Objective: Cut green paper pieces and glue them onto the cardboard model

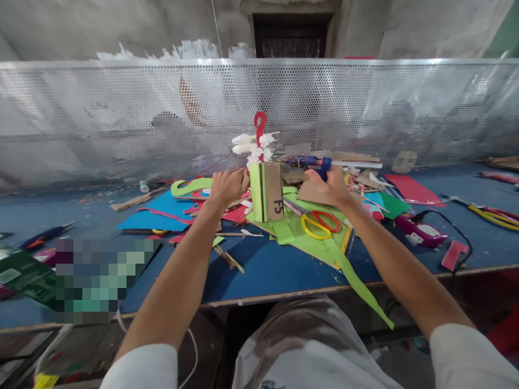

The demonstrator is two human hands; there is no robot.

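My left hand (229,186) is closed at the left side of a small cardboard box (272,192) faced with light green paper. White flower-like pieces (260,148) and a curled red paper strip (260,127) rise from the top of the box. In my right hand (330,185) is a blue glue gun (308,161), with a pale glue stick (359,164) poking out of its back. The gun's nozzle points left and is close to the box's upper edge; whether it touches, I cannot tell. Scissors (316,224) with red and yellow handles lie just right of the box.
Green paper (320,248) hangs over the front edge of the blue table (251,281). Blue paper (156,213) and scraps lie on the left. At right are a red sheet (411,189), a purple device (420,231) with a black cord, and pliers (490,216). A perforated metal screen (324,108) stands behind.
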